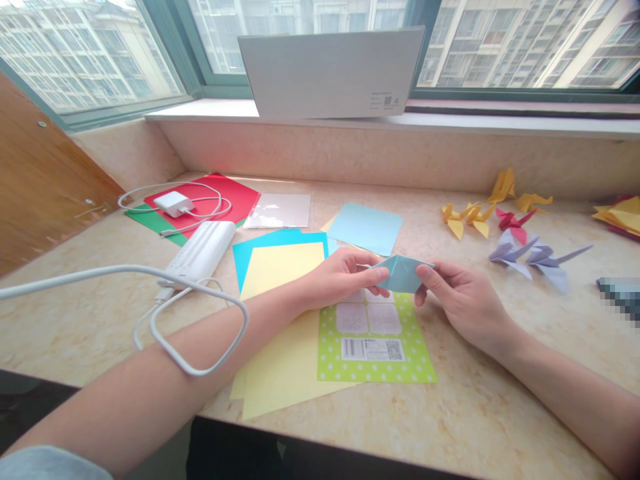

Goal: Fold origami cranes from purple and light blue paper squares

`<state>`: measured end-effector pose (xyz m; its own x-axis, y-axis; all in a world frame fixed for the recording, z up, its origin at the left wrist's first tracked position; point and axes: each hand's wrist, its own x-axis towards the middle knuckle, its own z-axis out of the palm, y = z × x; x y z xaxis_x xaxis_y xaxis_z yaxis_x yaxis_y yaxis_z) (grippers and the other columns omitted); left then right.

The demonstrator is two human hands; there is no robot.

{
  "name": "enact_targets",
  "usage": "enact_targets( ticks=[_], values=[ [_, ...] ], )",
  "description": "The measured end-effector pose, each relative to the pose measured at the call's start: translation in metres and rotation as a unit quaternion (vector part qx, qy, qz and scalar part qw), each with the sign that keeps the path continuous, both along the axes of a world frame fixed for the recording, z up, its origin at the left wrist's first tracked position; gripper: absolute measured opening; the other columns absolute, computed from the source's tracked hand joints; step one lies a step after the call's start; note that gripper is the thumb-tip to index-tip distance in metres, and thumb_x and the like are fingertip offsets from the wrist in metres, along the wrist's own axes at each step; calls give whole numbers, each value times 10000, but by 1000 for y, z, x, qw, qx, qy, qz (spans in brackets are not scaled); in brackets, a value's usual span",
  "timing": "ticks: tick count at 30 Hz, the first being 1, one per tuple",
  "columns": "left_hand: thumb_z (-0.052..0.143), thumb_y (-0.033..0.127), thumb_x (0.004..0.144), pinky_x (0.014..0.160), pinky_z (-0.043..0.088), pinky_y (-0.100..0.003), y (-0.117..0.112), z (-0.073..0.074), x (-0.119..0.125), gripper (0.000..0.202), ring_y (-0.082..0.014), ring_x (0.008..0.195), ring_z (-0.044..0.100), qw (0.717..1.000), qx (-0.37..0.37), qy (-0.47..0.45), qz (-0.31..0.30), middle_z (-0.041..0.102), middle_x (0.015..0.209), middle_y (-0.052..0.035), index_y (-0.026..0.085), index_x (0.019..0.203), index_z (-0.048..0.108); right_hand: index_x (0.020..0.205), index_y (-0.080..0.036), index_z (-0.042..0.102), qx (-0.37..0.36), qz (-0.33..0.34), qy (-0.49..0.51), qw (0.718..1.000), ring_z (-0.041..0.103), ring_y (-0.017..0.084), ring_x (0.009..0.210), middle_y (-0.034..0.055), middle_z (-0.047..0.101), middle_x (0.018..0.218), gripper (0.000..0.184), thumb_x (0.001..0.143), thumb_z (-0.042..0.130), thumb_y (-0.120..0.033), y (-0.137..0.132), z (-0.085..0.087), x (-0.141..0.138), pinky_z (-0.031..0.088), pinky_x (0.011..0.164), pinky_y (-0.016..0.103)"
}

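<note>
A small folded piece of light blue origami paper (400, 275) is held up between my two hands, with crease lines on its face. My left hand (347, 273) pinches its left end between thumb and fingers. At the right end, my right hand (453, 290) grips it with the thumb on top. Just beneath lies a green polka-dot sheet (377, 370) with a barcode label, partly hidden by the hands. Behind the held paper rests a flat light blue sheet (367, 227). Yellow sheets (280, 380) lie under my left forearm.
Folded yellow (501, 185), red (514, 221) and purple (550, 257) paper cranes stand at right. A white power strip (203, 250) with a looping cable (195, 370) crosses my left forearm. A charger (173, 203) sits on red paper (235, 193). A white box (330, 73) stands on the sill.
</note>
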<state>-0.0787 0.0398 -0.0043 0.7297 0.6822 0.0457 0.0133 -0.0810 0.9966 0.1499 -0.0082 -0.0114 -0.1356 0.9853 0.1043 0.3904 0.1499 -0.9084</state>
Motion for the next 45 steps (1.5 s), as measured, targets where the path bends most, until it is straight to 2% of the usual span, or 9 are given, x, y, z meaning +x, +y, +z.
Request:
enact_targets(
  ticks=[7, 15, 21, 27, 29, 32, 36, 40, 45],
  values=[
    [444, 508, 986, 782, 535, -278, -1, 2, -1, 480, -164, 802, 694, 1000, 21, 9, 1, 733, 883, -116, 112, 947, 711, 699, -210, 653, -2, 0, -3, 1000, 568, 146, 587, 3, 636, 612, 427, 925, 548, -556, 0, 2, 0, 451, 582, 271],
    [442, 523, 982, 769, 534, -272, 0, 2, -1, 490, -163, 791, 688, 1000, 18, 18, 4, 730, 865, -113, 115, 929, 708, 697, -209, 643, 2, -9, -10, 1000, 550, 149, 562, 4, 612, 587, 434, 925, 543, -565, -1, 2, 0, 441, 551, 278],
    [544, 482, 946, 780, 536, -279, -2, 3, -1, 393, -155, 786, 687, 1000, -7, 0, 7, 720, 888, -101, 123, 993, 699, 779, -212, 667, 9, -12, 2, 1000, 601, 152, 580, -4, 636, 611, 377, 938, 545, -531, -1, 2, 0, 490, 585, 278],
    [677, 360, 867, 762, 506, -253, -3, 11, -2, 219, -138, 792, 639, 998, 52, 40, 9, 700, 850, -56, 145, 899, 705, 927, -208, 700, 14, -17, 19, 1000, 635, 156, 583, -5, 671, 640, 334, 938, 556, -509, 0, 4, -3, 517, 587, 280],
    [691, 353, 854, 751, 504, -253, -3, 10, -2, 209, -140, 792, 635, 997, 57, 47, 13, 691, 849, -53, 146, 886, 702, 954, -206, 703, 7, -19, 29, 999, 646, 156, 580, 0, 689, 666, 331, 932, 566, -507, 0, 4, -3, 525, 580, 281],
    [704, 345, 844, 752, 513, -268, -3, 6, -1, 234, -137, 768, 643, 999, 26, 30, 25, 686, 844, -50, 144, 964, 692, 1001, -206, 701, -4, -19, 43, 999, 655, 154, 578, 1, 704, 686, 319, 926, 585, -494, -1, 3, -2, 533, 580, 278],
    [717, 336, 836, 713, 515, -271, -3, 0, 1, 265, -133, 710, 650, 999, -13, -8, 46, 685, 773, -42, 134, 999, 667, 999, -208, 695, -7, -16, 57, 998, 661, 155, 575, -9, 698, 649, 290, 909, 623, -474, -2, 3, -1, 532, 581, 274],
    [705, 346, 850, 694, 501, -262, -3, 0, 2, 228, -126, 668, 638, 997, -1, -33, 66, 673, 684, -33, 130, 894, 650, 957, -209, 696, -11, -10, 58, 998, 660, 150, 567, -9, 698, 642, 277, 902, 633, -473, -2, 3, -1, 522, 582, 268],
    [704, 307, 854, 657, 498, -249, -2, 0, 4, 211, -109, 619, 623, 993, -1, -69, 96, 667, 679, -25, 116, 928, 653, 916, -208, 697, -12, 4, 51, 999, 657, 147, 580, -1, 705, 674, 267, 901, 636, -467, -3, 3, -1, 518, 586, 264]
  ],
)
